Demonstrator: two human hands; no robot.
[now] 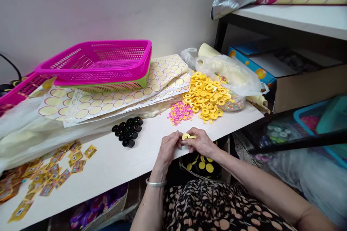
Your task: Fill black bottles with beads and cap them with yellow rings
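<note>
Over the table's front edge, my left hand (169,147) and my right hand (202,141) meet around a small yellow ring-shaped plastic piece (186,136). Fingers of both hands pinch it, and something dark shows in its centre. What lies under the fingertips is hidden. Just beyond my hands is a heap of similar yellow plastic rings (207,95). Beside that heap lies a pile of tiny pink and yellow bits (180,113). A cluster of small black cups (128,131) with coloured bits inside stands to the left of my hands.
Stacked pink and green baskets (94,70) rest on sheets of round stickers (127,97). Small golden packets (58,168) are scattered at left. A clear plastic bag (230,72) lies behind the rings. Below the edge, a box holds yellow-topped pieces (202,166). A shelf (295,18) overhangs at right.
</note>
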